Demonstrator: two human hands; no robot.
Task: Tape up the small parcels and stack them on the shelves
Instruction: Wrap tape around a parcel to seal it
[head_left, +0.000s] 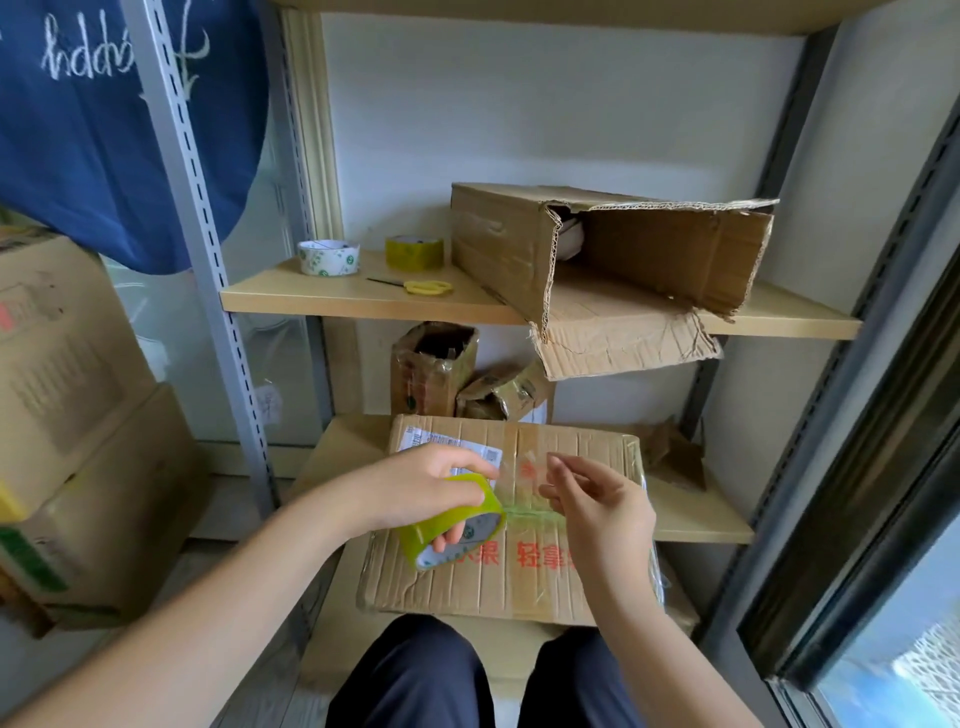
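A flat cardboard parcel (582, 571) with red print and a white label lies on the lower shelf (696, 514), its near end over my knees. My left hand (421, 488) grips a yellow-green roll of clear tape (457, 525) just above the parcel. My right hand (597, 499) pinches the free end of the tape, and a clear strip stretches between the two hands. Two small taped parcels (434, 369) (504, 392) stand at the back of the lower shelf, the left one upright, the right one tilted.
On the upper shelf (332, 299) lie a white tape roll (328, 257), a yellow tape roll (414, 252), yellow scissors (423, 287) and a big open carton (613, 265) on its side. Stacked cartons (67, 415) stand left, by a grey upright (208, 244). A window frame (857, 493) runs at right.
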